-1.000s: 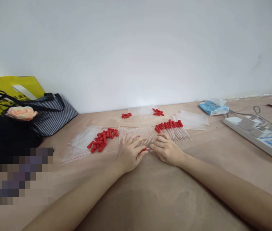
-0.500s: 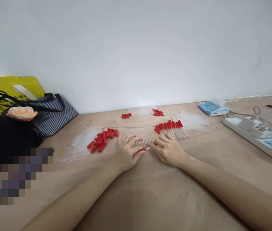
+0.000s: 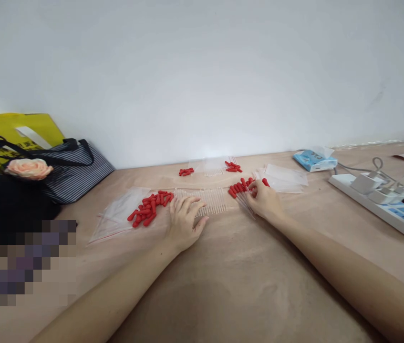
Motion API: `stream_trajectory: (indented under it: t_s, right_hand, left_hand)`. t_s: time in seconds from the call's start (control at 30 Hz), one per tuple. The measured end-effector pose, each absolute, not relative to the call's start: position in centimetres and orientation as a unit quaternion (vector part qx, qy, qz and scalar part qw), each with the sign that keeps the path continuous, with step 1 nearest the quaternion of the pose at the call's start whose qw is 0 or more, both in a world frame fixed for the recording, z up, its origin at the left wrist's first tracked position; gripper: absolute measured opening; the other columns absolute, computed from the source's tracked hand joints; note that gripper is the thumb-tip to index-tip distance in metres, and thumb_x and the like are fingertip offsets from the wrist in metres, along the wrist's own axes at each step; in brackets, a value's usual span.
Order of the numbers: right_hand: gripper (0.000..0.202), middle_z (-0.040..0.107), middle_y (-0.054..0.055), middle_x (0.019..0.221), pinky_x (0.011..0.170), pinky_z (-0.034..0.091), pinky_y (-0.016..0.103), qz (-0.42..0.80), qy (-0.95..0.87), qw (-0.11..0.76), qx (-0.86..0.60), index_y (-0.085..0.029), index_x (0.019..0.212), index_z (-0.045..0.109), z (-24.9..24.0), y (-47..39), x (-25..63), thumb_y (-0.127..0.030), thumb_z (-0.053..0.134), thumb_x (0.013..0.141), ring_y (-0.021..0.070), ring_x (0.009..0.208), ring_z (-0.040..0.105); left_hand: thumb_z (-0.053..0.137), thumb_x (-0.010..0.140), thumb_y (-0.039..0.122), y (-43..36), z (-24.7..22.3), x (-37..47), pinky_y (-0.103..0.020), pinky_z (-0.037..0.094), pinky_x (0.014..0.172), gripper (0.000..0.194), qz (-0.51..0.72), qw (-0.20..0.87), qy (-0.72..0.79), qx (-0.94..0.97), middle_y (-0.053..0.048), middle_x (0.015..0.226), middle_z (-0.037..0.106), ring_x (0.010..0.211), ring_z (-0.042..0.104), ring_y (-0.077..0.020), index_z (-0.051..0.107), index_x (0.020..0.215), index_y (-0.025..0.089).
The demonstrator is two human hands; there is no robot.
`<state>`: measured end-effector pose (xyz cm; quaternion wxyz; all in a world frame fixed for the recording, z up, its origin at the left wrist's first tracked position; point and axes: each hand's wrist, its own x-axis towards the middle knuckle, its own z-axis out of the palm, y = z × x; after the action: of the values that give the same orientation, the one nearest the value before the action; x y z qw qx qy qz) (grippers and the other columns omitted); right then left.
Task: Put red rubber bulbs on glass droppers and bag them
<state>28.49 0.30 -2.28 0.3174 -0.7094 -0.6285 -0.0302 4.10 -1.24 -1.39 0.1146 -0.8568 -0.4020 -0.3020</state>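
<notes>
At the near left of the tubes [image 3: 218, 202] on the bench [image 3: 205, 286], your left hand [image 3: 185, 224] is palm down with its fingers loosely spread and nothing visible in it. Just right of the tubes, your right hand [image 3: 264, 200] reaches in among the red-topped droppers [image 3: 237, 187], fingers bent and nearly pinched together; whether it has hold of one, I cannot tell. Half a second ago your hands met around a red-ended piece in front of the tubes; now they are apart, so that piece has probably been joined and carried across to the droppers. Left of the tubes, loose bulbs [image 3: 151, 205] lie heaped beside and partly over the bags [image 3: 116, 216]. Beyond the tubes, near the wall [image 3: 202, 85], are two smaller clusters, the left cluster [image 3: 186, 172] and the right cluster [image 3: 233, 166].
</notes>
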Motion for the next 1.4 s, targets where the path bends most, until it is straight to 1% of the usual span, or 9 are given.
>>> stream_trajectory:
  t_s: [0.2,0.47,0.67,0.8,0.9,1.0,1.1,1.27,1.4]
  right_hand:
    - [0.015,0.064,0.005,0.072,0.050,0.031,0.026,-0.010,-0.606,0.275,-0.746,-0.020,0.080,0.055,-2.0,0.4,27.9,-0.032,0.049,0.073,0.0215,0.068,0.058]
    - [0.018,0.064,0.004,0.075,0.058,0.033,0.025,-0.037,-0.638,0.248,-0.728,-0.018,0.081,0.058,-1.0,-0.3,27.0,-0.032,0.047,0.075,0.0181,0.070,0.058]
    - [0.022,0.064,0.008,0.082,0.060,0.038,0.025,0.059,-0.668,0.205,-0.713,-0.017,0.087,0.060,0.4,0.4,24.6,-0.027,0.044,0.076,0.0189,0.078,0.058]
    - [0.023,0.063,0.014,0.086,0.060,0.040,0.025,0.096,-0.664,0.170,-0.721,-0.011,0.089,0.060,0.6,2.3,22.7,-0.017,0.048,0.071,0.0210,0.081,0.059]
    - [0.023,0.063,0.016,0.085,0.058,0.042,0.026,0.108,-0.662,0.155,-0.725,-0.009,0.086,0.062,0.3,3.5,21.7,-0.012,0.050,0.066,0.0226,0.078,0.060]
    - [0.026,0.064,0.017,0.083,0.056,0.043,0.026,0.121,-0.661,0.141,-0.727,-0.008,0.087,0.063,0.2,4.2,21.3,-0.009,0.052,0.063,0.0236,0.075,0.061]
    - [0.027,0.064,0.018,0.084,0.058,0.044,0.026,0.130,-0.660,0.132,-0.728,-0.008,0.087,0.063,0.3,4.5,21.1,-0.009,0.052,0.063,0.0236,0.077,0.061]
    - [0.025,0.063,0.018,0.086,0.059,0.045,0.026,0.139,-0.652,0.129,-0.735,-0.008,0.086,0.063,0.4,4.7,21.1,-0.009,0.053,0.063,0.0232,0.078,0.061]
    - [0.025,0.063,0.019,0.087,0.058,0.045,0.025,0.146,-0.647,0.131,-0.737,-0.008,0.087,0.063,0.4,4.7,21.2,-0.009,0.054,0.064,0.0229,0.077,0.061]
  left_hand:
    - [0.053,0.075,0.028,-1.2,-1.3,4.1,-0.052,0.020,0.094,0.018,-0.297,0.108,-0.405,-0.858,-0.007,0.103,0.057,0.100,0.047,-0.0245,0.058,0.091,0.022]
    - [0.054,0.074,0.028,-1.2,-1.2,4.2,-0.050,0.019,0.095,0.014,-0.290,0.107,-0.425,-0.851,-0.006,0.104,0.057,0.100,0.047,-0.0241,0.061,0.085,0.024]
    - [0.055,0.073,0.028,-1.0,-1.3,4.3,-0.041,0.031,0.081,0.012,-0.296,0.105,-0.459,-0.831,-0.006,0.099,0.059,0.093,0.049,-0.0235,0.060,0.082,0.022]
    - [0.054,0.073,0.032,0.4,0.4,3.3,-0.038,0.031,0.076,0.014,-0.289,0.121,-0.512,-0.800,-0.004,0.091,0.060,0.089,0.051,-0.0228,0.058,0.067,0.020]
    - [0.050,0.073,0.035,2.2,3.4,0.6,-0.032,0.035,0.068,0.021,-0.207,0.092,-0.561,-0.796,-0.004,0.075,0.061,0.078,0.053,-0.0210,0.056,0.062,0.018]
    - [0.053,0.067,0.033,3.3,6.3,-2.8,-0.024,0.032,0.051,0.019,-0.012,-0.036,-0.619,-0.785,-0.001,0.053,0.057,0.053,0.050,-0.0157,0.054,0.055,0.018]
    - [0.058,0.057,0.032,3.1,7.6,-4.8,-0.023,0.030,0.047,0.015,0.130,-0.124,-0.661,-0.729,0.000,0.047,0.057,0.051,0.051,-0.0162,0.057,0.050,0.019]
    - [0.060,0.053,0.036,1.7,7.5,-3.6,-0.027,0.032,0.049,0.019,0.160,-0.047,-0.688,-0.706,-0.003,0.051,0.059,0.056,0.054,-0.0207,0.055,0.043,0.020]
    - [0.062,0.050,0.031,1.4,7.4,-2.3,-0.032,0.035,0.053,0.020,0.158,-0.002,-0.710,-0.687,-0.006,0.058,0.059,0.062,0.055,-0.0248,0.051,0.040,0.018]
